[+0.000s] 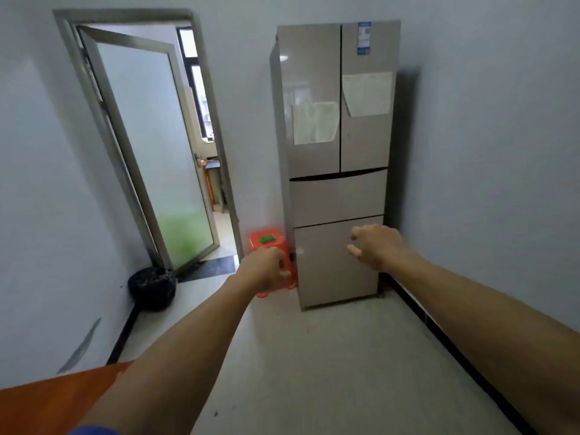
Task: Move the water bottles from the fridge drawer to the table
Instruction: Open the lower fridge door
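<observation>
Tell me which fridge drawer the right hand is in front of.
The bottom drawer: the right hand overlaps its upper right corner. The middle drawer lies above it, with no hand across it.

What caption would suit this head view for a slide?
Empty left hand and right hand reach toward the closed fridge.

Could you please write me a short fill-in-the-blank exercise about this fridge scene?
1. Both fridge drawers are ____.
2. The small object on the orange stool is coloured ____.
3. The left hand and right hand hold ____.
4. The frosted glass door stands ____.
Missing words: closed; green; nothing; open.
</observation>
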Demonstrator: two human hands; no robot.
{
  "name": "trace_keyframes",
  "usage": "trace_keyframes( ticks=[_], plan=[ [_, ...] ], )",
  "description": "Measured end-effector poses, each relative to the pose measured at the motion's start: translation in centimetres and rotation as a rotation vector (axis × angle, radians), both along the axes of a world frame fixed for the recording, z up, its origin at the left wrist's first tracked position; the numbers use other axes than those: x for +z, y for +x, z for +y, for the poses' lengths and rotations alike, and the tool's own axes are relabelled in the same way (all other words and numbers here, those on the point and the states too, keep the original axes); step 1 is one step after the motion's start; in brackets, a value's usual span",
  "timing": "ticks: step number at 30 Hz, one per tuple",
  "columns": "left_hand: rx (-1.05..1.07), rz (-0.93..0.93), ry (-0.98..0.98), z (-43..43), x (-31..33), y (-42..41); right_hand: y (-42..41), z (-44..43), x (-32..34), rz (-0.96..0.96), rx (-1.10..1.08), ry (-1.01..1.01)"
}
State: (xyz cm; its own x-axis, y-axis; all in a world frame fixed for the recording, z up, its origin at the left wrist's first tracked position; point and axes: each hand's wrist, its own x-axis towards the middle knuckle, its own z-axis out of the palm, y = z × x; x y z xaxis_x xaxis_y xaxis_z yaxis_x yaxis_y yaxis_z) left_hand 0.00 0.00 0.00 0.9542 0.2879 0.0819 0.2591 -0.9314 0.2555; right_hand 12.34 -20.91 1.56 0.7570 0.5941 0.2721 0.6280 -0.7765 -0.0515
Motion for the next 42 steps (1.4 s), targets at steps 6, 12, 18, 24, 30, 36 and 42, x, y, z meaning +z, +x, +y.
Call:
trace_keyframes(
  ticks=[6,12,18,24,30,36,42],
  plan=[
    [0.040,0.028,-0.056,3.7,-1.6,6.3,8.6,4.3,-1.9,0.013,-0.024,-0.067],
    [0.053,0.051,-0.129,9.5,-3.8,14.9,18.4,9.5,-4.1,-0.012,0.007,-0.072],
    [0.049,0.070,-0.152,17.1,-6.1,26.2,29.2,15.5,-5.5,-0.029,-0.019,-0.096],
    [0.024,0.079,-0.159,24.4,-5.6,37.0,38.5,21.7,-5.5,-0.020,-0.035,-0.119],
    [0.008,0.073,-0.213,28.2,-7.0,46.7,47.3,26.0,-6.4,-0.017,-0.029,-0.153],
    [0.075,-0.025,-0.314,32.1,-7.9,58.2,58.7,30.6,-8.6,-0.001,0.011,-0.157],
    [0.148,-0.102,-0.477,35.7,-7.4,69.5,70.8,35.9,-10.1,0.044,0.032,-0.169]
  ],
)
